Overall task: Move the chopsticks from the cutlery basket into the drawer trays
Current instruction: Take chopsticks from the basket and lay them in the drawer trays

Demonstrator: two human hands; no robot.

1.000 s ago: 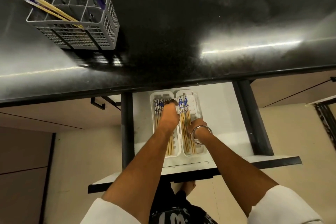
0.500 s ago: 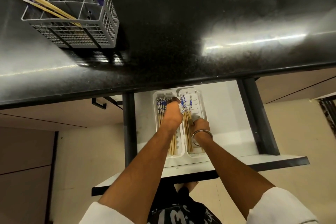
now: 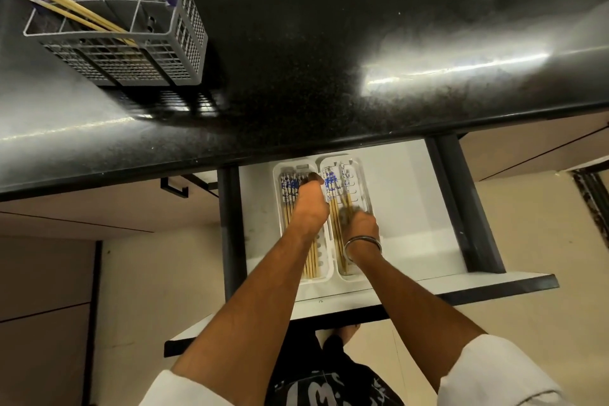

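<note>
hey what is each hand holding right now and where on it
The right hand grips chopsticks near their middle, over the right tray. The left hand lies on the left tray's chopsticks; a grasp cannot be told.

Both bare forearms reach forward and down from rolled white sleeves. The left hand (image 3: 309, 204) lies palm-down, its fingers stretched forward and close together. The right hand (image 3: 361, 224) is curled, knuckles up, its fingertips blurred. A thin silver metal bangle (image 3: 362, 245) circles the right wrist.
</note>
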